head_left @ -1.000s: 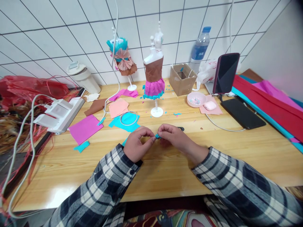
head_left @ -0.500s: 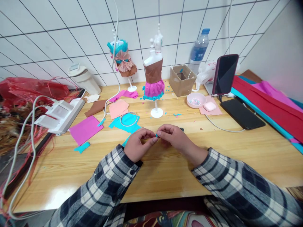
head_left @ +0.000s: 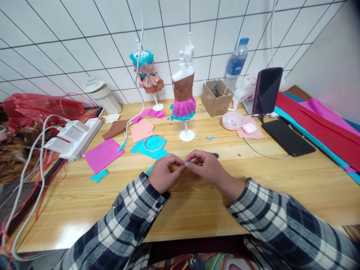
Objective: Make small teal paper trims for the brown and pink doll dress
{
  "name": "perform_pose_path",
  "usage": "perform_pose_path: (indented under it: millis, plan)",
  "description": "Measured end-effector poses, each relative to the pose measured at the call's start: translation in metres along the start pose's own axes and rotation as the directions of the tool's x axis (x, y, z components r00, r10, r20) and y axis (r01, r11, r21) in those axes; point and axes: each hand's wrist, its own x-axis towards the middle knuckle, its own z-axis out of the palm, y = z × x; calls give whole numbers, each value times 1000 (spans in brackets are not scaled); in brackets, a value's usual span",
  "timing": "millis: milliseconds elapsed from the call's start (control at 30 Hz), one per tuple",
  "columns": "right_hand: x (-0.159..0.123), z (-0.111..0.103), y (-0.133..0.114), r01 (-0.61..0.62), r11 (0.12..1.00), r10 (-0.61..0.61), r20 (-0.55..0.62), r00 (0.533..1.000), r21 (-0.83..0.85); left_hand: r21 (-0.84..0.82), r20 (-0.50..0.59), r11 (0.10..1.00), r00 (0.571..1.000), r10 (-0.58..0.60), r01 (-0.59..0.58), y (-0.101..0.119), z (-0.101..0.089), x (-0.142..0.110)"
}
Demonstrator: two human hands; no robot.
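My left hand (head_left: pixel 164 173) and my right hand (head_left: pixel 206 167) meet at the middle of the wooden table (head_left: pixel 281 180), fingertips pinched together on a tiny teal paper scrap (head_left: pixel 188 162). Both hands are closed in a pinch. Behind them stands a small white mannequin (head_left: pixel 184 88) in a brown top and pink paper skirt with teal trim. A second mannequin (head_left: pixel 148 75) wears teal and pink fans. Teal paper with a wire ring (head_left: pixel 153 143) lies just beyond my left hand.
Pink (head_left: pixel 101 154), peach (head_left: pixel 142 130) and brown paper sheets lie at the left, with a white power strip (head_left: pixel 74 136) and cables. A cardboard box (head_left: pixel 216 96), water bottle (head_left: pixel 236 63), pink dish (head_left: pixel 233 120), propped phone (head_left: pixel 266 90), flat phone (head_left: pixel 288 137) and crepe rolls (head_left: pixel 323 129) fill the right.
My hands stay pinched on the teal scrap and have shifted only slightly; less of the scrap shows between the fingertips. The view has tilted a little.
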Motion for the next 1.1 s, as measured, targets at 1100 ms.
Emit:
perform_pose_path:
  millis: [1100]
  plan:
    - [6, 6, 2, -157, 942, 143, 68, 987, 297, 20, -103, 1000, 995, 8, -6, 0, 11, 2]
